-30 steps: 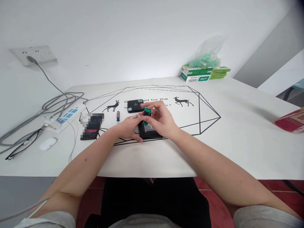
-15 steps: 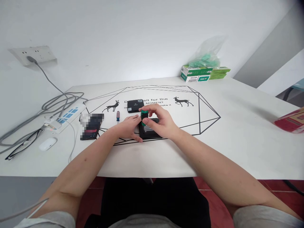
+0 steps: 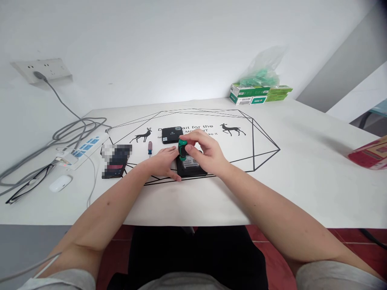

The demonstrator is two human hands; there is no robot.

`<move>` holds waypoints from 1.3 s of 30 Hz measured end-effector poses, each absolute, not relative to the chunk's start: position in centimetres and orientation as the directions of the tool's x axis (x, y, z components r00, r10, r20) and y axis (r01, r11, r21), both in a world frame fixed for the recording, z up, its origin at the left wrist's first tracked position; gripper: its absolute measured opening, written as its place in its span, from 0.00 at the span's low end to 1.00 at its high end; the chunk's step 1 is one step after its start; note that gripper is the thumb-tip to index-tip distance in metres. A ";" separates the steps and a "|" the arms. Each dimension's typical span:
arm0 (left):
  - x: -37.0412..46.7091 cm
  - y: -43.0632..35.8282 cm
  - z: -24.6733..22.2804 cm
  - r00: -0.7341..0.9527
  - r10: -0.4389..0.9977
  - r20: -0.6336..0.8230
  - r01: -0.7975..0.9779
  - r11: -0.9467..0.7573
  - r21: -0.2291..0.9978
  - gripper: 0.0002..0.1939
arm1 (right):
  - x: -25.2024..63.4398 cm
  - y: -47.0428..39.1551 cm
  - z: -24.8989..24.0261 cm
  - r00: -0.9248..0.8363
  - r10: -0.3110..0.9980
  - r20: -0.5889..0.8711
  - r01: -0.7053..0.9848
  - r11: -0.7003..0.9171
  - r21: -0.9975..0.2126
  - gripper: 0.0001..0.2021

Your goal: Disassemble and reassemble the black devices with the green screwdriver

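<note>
Upright in my right hand (image 3: 208,152) is a green and black screwdriver (image 3: 182,150), pinched between thumb and fingers. Its lower end is over the left part of a black device (image 3: 193,170), which has a silver, labelled part inside. My left hand (image 3: 165,161) lies on the table with its fingers apart, the fingertips and thumb touching the device's left edge. Just behind the device is a flat black case (image 3: 172,135) with small stickers. Left of my left hand lies a small screwdriver (image 3: 150,148) with a reddish and blue handle.
At the left are a phone (image 3: 118,161), a power strip (image 3: 87,151) with grey cables, glasses (image 3: 30,184) and a white earbud case (image 3: 60,183). Green and white boxes (image 3: 249,93) under a plastic bag (image 3: 263,70) stand at the back right. A red package (image 3: 370,154) is at the far right.
The green screwdriver has tilted slightly, and my right fingers have shifted on its handle. More of the labelled part shows. My left hand has stayed in place.
</note>
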State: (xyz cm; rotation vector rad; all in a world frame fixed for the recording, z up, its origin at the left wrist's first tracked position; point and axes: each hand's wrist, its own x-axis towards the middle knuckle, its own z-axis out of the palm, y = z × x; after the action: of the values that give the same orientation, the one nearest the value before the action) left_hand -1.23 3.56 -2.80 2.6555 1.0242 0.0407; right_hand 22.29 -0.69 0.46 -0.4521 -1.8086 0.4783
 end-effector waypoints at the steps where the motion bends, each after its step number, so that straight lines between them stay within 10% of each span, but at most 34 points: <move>1: -1.3 3.6 -2.9 0.748 0.660 -0.076 0.651 -0.705 0.280 0.66 | 22.3 -0.6 0.5 -0.269 0.540 0.798 0.053 0.835 -0.547 0.12; 17: -1.1 3.3 -2.4 0.719 0.689 -0.096 0.684 -0.674 0.281 0.62 | 22.0 -0.9 0.1 -0.345 0.698 0.627 -0.121 0.630 -0.767 0.11; 39: -1.2 3.4 -2.5 0.741 0.667 -0.077 0.664 -0.711 0.233 0.65 | 22.0 -1.1 0.1 -0.357 0.589 0.725 0.099 0.796 -0.597 0.24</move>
State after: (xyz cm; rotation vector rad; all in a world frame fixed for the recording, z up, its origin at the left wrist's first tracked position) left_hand -1.16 3.42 -2.52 2.6969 1.0492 0.0184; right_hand 21.99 -1.07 0.08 -0.5207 -1.8910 0.5602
